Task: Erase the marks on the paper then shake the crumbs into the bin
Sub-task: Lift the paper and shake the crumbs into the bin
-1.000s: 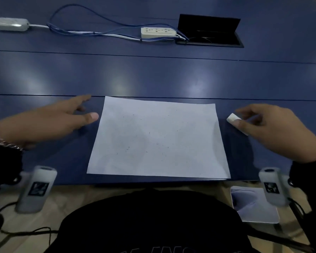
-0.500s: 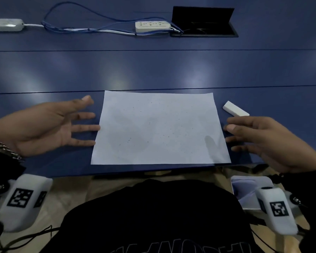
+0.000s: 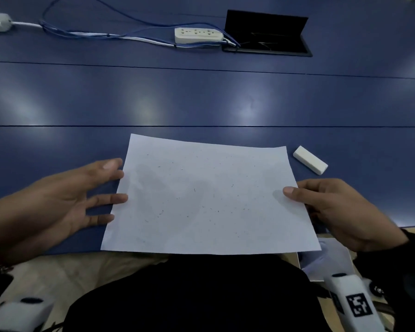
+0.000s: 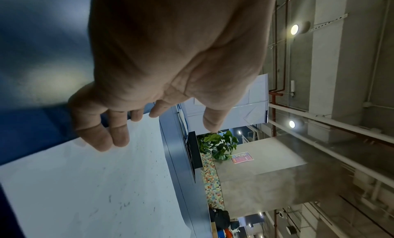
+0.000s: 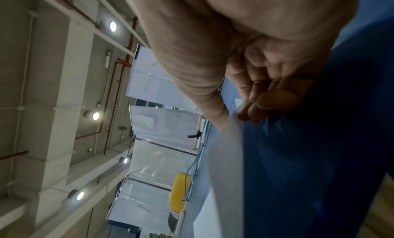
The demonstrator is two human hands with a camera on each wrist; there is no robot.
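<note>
A white sheet of paper (image 3: 209, 200) lies at the near edge of the blue table (image 3: 201, 99), sprinkled with small dark eraser crumbs. My right hand (image 3: 321, 204) pinches the sheet's right edge, thumb on top and fingers under; the right wrist view shows the paper (image 5: 226, 157) between thumb and fingers. My left hand (image 3: 65, 200) is spread flat with straight fingers, whose tips reach the paper's left edge (image 4: 106, 182); its thumb hovers above. The white eraser (image 3: 310, 160) lies free on the table, just beyond my right hand.
A white power strip (image 3: 198, 34) with blue cables and an open black cable hatch (image 3: 266, 32) sit at the far side. A white-lined bin (image 3: 326, 259) stands on the floor below my right hand. My dark-clothed lap fills the bottom middle.
My right hand put down the eraser, then moved to the paper's right edge and pinched it. My left hand opened and slid up to the left edge. The sheet shifted toward me.
</note>
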